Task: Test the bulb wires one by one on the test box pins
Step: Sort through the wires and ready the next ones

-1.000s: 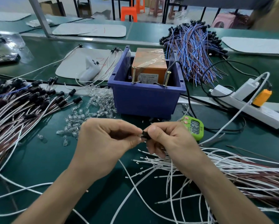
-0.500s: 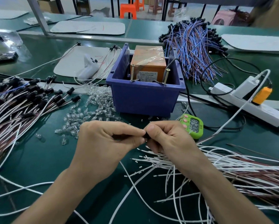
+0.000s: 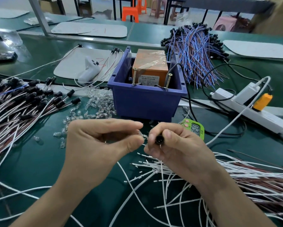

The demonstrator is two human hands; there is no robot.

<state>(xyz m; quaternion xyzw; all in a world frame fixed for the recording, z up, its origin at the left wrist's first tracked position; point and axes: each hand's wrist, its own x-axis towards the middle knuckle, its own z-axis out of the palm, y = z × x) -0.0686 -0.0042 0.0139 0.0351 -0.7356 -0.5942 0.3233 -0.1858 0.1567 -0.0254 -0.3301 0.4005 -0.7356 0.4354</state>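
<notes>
My right hand (image 3: 175,145) grips a black socket (image 3: 158,139) on a white wire, its open end facing me. My left hand (image 3: 98,143) pinches a small clear bulb (image 3: 142,135) just left of the socket, a small gap between them. Behind the hands stands the blue bin (image 3: 145,102) holding the orange test box (image 3: 150,67). Two upright screw pins (image 3: 134,76) (image 3: 168,81) rise at the bin's front rim. Loose clear bulbs (image 3: 96,104) lie left of the bin.
Socketed wires (image 3: 19,102) are piled at the left, bare white and brown wires (image 3: 235,177) at the right, blue-brown wires (image 3: 196,53) behind. A green timer (image 3: 197,130) sits beside my right hand. A white power strip (image 3: 245,104) with an orange plug lies at the right.
My hands have drawn apart: earlier they met at the socket, and now the bulb in my left hand and the socket in my right are separated. The view shifted slightly downward.
</notes>
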